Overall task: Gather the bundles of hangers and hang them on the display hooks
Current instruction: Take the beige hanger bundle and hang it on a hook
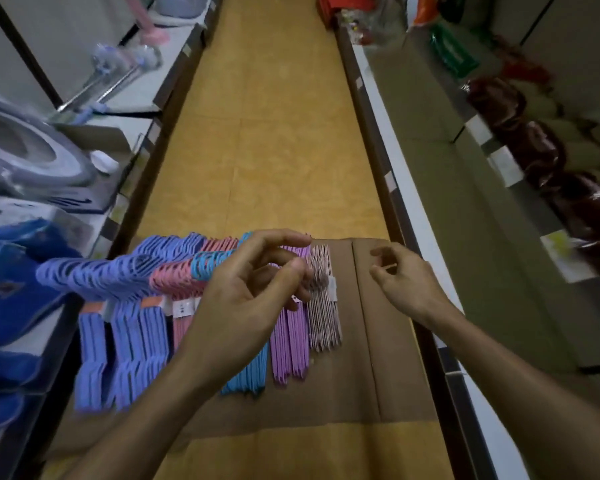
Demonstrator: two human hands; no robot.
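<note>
Head view shows the left hand point(257, 292) low over the hanger bundles point(201, 320), its fingers curled; whether it grips one I cannot tell. Right hand point(400, 275) hovers loosely curled, holding nothing. Bundles lie side by side on flat cardboard point(378, 341), long axis down the aisle floor point(267, 116), hooks far. Better to take bundles near the hooks.

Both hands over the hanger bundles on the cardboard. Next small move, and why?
Probably lower the left hand and grip the purple bundle just beneath it: its fingers are loosely curled, seemingly holding nothing. The right hand hangs empty over bare cardboard.
</note>
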